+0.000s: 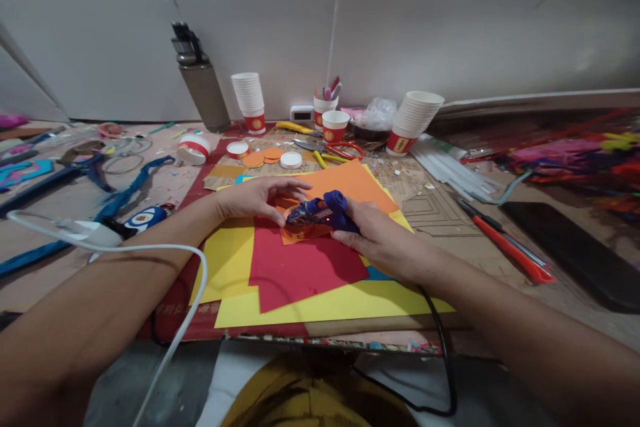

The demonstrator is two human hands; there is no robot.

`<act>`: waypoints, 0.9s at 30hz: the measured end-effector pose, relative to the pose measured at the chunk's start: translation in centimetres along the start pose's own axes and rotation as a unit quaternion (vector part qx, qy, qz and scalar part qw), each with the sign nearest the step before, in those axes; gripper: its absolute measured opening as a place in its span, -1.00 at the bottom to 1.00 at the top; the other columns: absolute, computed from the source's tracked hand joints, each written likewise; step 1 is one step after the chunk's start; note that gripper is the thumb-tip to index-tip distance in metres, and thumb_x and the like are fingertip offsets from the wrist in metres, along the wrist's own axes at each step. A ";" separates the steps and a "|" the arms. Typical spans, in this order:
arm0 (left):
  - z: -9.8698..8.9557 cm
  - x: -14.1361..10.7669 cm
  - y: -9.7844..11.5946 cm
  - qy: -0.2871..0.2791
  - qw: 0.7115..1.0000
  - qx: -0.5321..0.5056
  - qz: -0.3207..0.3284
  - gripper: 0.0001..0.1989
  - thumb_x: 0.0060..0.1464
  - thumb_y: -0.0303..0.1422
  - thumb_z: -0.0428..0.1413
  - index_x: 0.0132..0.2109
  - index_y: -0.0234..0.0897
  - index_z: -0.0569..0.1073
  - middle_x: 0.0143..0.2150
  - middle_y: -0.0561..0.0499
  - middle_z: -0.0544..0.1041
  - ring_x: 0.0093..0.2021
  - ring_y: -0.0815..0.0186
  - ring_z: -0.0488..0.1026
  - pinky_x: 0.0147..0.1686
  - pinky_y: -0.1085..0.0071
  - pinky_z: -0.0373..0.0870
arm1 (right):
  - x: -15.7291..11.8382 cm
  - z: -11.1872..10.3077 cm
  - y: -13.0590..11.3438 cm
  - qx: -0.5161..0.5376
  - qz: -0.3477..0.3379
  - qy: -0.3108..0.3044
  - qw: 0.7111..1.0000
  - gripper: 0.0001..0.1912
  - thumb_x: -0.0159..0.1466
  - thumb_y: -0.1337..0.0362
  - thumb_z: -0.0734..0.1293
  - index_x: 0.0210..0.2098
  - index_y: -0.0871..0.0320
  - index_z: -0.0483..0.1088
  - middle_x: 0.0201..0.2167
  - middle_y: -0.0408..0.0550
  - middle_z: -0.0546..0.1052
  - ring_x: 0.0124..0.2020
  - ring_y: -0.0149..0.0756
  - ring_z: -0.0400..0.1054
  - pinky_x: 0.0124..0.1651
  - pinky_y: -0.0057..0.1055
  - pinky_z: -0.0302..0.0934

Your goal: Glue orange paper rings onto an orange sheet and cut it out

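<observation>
The right hand [377, 237] is wrapped around a blue, hard-cased glue gun [327, 213] with a tiny red light glowing on its side. The left hand [255, 199] is half open, fingers loosely curved and thumb apart, close by the gun's front end; whether it pinches anything, I cannot tell. The glue gun is over a small, flat orange piece [305, 239], which lies on a smooth, straight-edged red sheet [310, 273]. Matte yellow sheets [227, 263] spread beneath, with a larger orange sheet [367, 183] behind. Thin orange discs [257, 159] lie farther back on the worktop [45, 287]. Beyond stand two tapering stacks of paper cups [249, 99] and a cylindrical flask [206, 90]. Slim, translucent sticks [450, 163] lie to the right, near a glossy black rectangular slab [575, 250].
</observation>
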State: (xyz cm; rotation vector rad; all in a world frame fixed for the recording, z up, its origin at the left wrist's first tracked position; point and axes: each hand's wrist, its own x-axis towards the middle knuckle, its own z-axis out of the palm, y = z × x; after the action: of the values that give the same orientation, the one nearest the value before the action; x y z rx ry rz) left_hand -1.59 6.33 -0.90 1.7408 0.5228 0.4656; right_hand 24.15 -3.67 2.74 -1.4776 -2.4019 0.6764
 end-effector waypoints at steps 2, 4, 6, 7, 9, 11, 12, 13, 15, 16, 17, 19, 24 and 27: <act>0.0 0.0 0.1 0.000 1.000 0.003 -0.009 -0.23 -0.19 -0.53 0.38 0.21 -0.15 0.38 0.14 -0.18 0.47 0.17 0.15 0.39 0.17 0.22 0.28 | 0.1 0.3 -0.3 -0.031 0.014 0.008 0.999 -0.73 0.33 0.25 0.21 0.00 0.17 0.31 -0.30 0.07 0.44 -0.26 -0.12 0.25 -0.26 -0.32 0.11; 0.1 -0.1 0.2 -0.001 1.000 0.001 -0.019 -0.22 -0.19 -0.52 0.38 0.22 -0.16 0.36 0.14 -0.20 0.47 0.16 0.14 0.39 0.14 0.21 0.31 | 0.1 0.7 -0.5 -0.063 0.023 0.019 0.998 -0.76 0.34 0.26 0.19 -0.03 0.19 0.31 -0.32 0.09 0.43 -0.25 -0.09 0.23 -0.25 -0.30 0.10; 0.2 -0.2 0.3 0.000 1.000 -0.001 -0.024 -0.22 -0.17 -0.51 0.37 0.23 -0.16 0.35 0.14 -0.20 0.46 0.16 0.13 0.39 0.12 0.21 0.32 | 0.1 0.9 -0.6 -0.089 0.015 0.033 0.995 -0.80 0.34 0.27 0.18 -0.09 0.20 0.32 -0.32 0.11 0.43 -0.24 -0.07 0.21 -0.22 -0.27 0.10; 0.2 -0.2 0.4 0.002 1.000 0.000 -0.024 -0.22 -0.17 -0.50 0.37 0.23 -0.15 0.35 0.15 -0.20 0.46 0.16 0.13 0.39 0.13 0.21 0.32 | 0.0 1.0 -0.5 -0.100 0.008 0.039 0.994 -0.81 0.35 0.27 0.18 -0.11 0.20 0.32 -0.32 0.11 0.44 -0.24 -0.07 0.21 -0.20 -0.26 0.09; 0.2 -0.3 0.3 0.007 1.000 -0.001 -0.025 -0.22 -0.17 -0.50 0.37 0.23 -0.14 0.35 0.15 -0.19 0.46 0.16 0.14 0.39 0.14 0.20 0.31 | -0.1 1.0 -0.5 -0.117 -0.004 0.052 0.992 -0.84 0.35 0.29 0.18 -0.14 0.19 0.33 -0.34 0.09 0.44 -0.26 -0.09 0.21 -0.19 -0.25 0.07; 0.2 -0.3 0.3 0.008 0.999 -0.002 -0.032 -0.21 -0.19 -0.49 0.38 0.23 -0.14 0.35 0.13 -0.18 0.47 0.16 0.13 0.39 0.15 0.18 0.30 | -0.3 0.9 -0.6 -0.127 -0.015 0.063 0.990 -0.83 0.34 0.31 0.19 -0.12 0.19 0.33 -0.36 0.06 0.45 -0.28 -0.11 0.23 -0.18 -0.26 0.06; 0.2 -0.3 0.3 0.009 0.999 -0.002 -0.036 -0.19 -0.20 -0.49 0.38 0.23 -0.14 0.34 0.12 -0.18 0.48 0.16 0.13 0.39 0.16 0.17 0.29 | -0.4 0.8 -0.7 -0.131 -0.020 0.068 0.989 -0.83 0.34 0.32 0.19 -0.11 0.19 0.34 -0.36 0.05 0.45 -0.28 -0.12 0.24 -0.17 -0.26 0.06; 0.2 -0.3 0.3 0.008 0.999 -0.001 -0.040 -0.18 -0.21 -0.50 0.38 0.24 -0.14 0.33 0.10 -0.17 0.49 0.17 0.12 0.38 0.16 0.16 0.30 | -0.5 0.7 -0.7 -0.137 -0.024 0.074 0.988 -0.82 0.34 0.33 0.20 -0.10 0.20 0.34 -0.36 0.04 0.46 -0.28 -0.13 0.25 -0.16 -0.27 0.06; 0.2 -0.3 0.3 0.005 0.999 -0.004 -0.045 -0.18 -0.21 -0.50 0.38 0.24 -0.15 0.32 0.10 -0.17 0.49 0.18 0.12 0.37 0.16 0.15 0.30 | -0.6 0.5 -0.9 -0.148 -0.028 0.084 0.985 -0.82 0.32 0.35 0.21 -0.09 0.20 0.35 -0.37 0.03 0.47 -0.28 -0.13 0.27 -0.15 -0.27 0.05; 0.2 -0.3 0.3 0.002 0.999 -0.009 -0.042 -0.18 -0.20 -0.50 0.37 0.24 -0.14 0.32 0.11 -0.16 0.49 0.19 0.12 0.36 0.17 0.14 0.29 | -0.7 0.5 -0.9 -0.151 -0.029 0.088 0.984 -0.82 0.31 0.36 0.22 -0.09 0.19 0.36 -0.37 0.02 0.48 -0.29 -0.13 0.27 -0.15 -0.27 0.05; 0.2 -0.2 0.2 0.001 0.999 -0.014 -0.036 -0.19 -0.20 -0.50 0.37 0.24 -0.14 0.32 0.14 -0.16 0.47 0.21 0.12 0.34 0.19 0.13 0.26 | -0.7 0.5 -0.8 -0.153 -0.029 0.090 0.984 -0.82 0.31 0.36 0.23 -0.10 0.19 0.36 -0.37 0.02 0.48 -0.29 -0.13 0.28 -0.16 -0.27 0.05; 0.2 -0.1 -0.1 0.003 1.000 -0.019 -0.015 -0.21 -0.20 -0.50 0.37 0.22 -0.13 0.34 0.21 -0.16 0.41 0.26 0.13 0.30 0.25 0.13 0.19 | -0.7 0.6 -0.7 -0.152 -0.031 0.089 0.984 -0.82 0.31 0.37 0.23 -0.10 0.19 0.37 -0.38 0.01 0.49 -0.30 -0.14 0.28 -0.16 -0.28 0.05; 0.0 -0.2 -0.5 0.017 0.999 0.028 0.012 -0.25 -0.20 -0.44 0.38 0.19 -0.14 0.38 0.15 -0.14 0.44 0.19 0.15 0.36 0.24 0.10 0.20 | -0.6 0.8 -0.4 -0.152 -0.034 0.092 0.983 -0.79 0.31 0.37 0.23 -0.06 0.20 0.35 -0.35 0.03 0.50 -0.28 -0.12 0.28 -0.16 -0.27 0.05; 0.0 -0.3 -0.4 0.022 0.998 0.058 0.015 -0.27 -0.17 -0.42 0.37 0.19 -0.16 0.37 0.04 -0.11 0.49 0.11 0.17 0.40 0.19 0.11 0.25 | -0.6 0.8 -0.7 -0.144 -0.019 0.080 0.986 -0.81 0.33 0.36 0.21 -0.08 0.22 0.36 -0.32 0.06 0.50 -0.27 -0.12 0.27 -0.16 -0.27 0.06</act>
State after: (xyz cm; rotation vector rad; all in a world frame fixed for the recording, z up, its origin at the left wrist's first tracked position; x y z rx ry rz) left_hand -1.86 6.24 -1.29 1.8546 0.5643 0.5044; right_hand 23.53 -4.67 2.47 -1.5187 -2.4724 0.1969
